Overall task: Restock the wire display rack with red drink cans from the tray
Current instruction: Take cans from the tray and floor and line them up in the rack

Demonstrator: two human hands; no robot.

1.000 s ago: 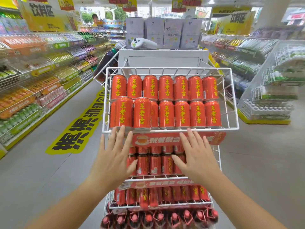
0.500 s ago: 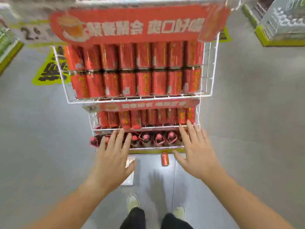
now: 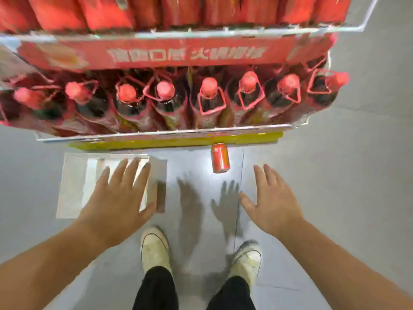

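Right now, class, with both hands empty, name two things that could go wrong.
The red can sits on the floor ahead of the right shoe; a step might kick it away. The clear tray below the left hand nearly blends into the grey floor, so it might get trodden on.

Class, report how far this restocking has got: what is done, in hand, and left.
Done: the upper shelf's red cans look tightly packed. In hand: nothing; the left hand and right hand hover open. Left: one loose red can sits on the floor beside the clear tray.
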